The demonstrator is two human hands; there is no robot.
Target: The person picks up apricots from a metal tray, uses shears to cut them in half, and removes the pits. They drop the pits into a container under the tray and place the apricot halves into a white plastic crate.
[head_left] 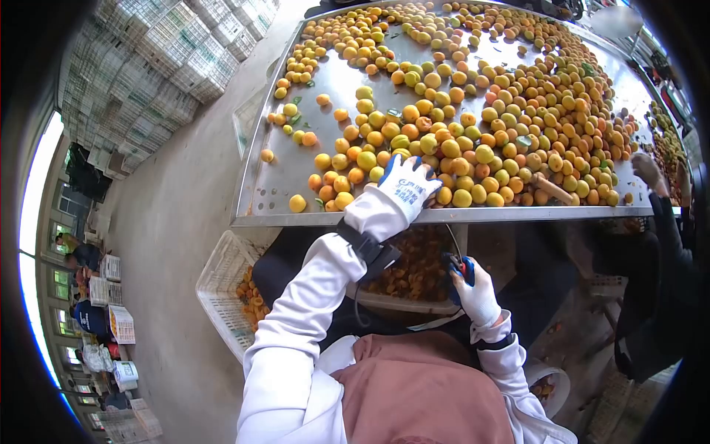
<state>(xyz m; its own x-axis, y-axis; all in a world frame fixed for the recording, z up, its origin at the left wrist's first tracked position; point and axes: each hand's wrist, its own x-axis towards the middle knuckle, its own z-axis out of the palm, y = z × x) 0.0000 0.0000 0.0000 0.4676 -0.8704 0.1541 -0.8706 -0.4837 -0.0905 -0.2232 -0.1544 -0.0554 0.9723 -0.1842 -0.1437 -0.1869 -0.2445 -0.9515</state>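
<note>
My left hand (408,186), in a white glove with blue fingertips, reaches over the near edge of a metal table (318,140). Its fingers are spread at the front of a heap of apricots (510,111), right against the fruit. Below the table edge, my right hand (479,296), gloved the same way, is closed around a small tool (462,266) with a red and dark handle. A thin curved metal part points up from it; my fingers hide the rest. Between and under my hands sits a crate (414,303) of darker, opened-looking apricot pieces.
A white plastic crate (222,296) with apricot pieces stands at my left, and a white bucket (555,385) at my right. A wooden-looking stick (552,189) lies among the fruit. Another person's hand (648,172) is at the table's right end. Stacked crates (170,52) rise at upper left.
</note>
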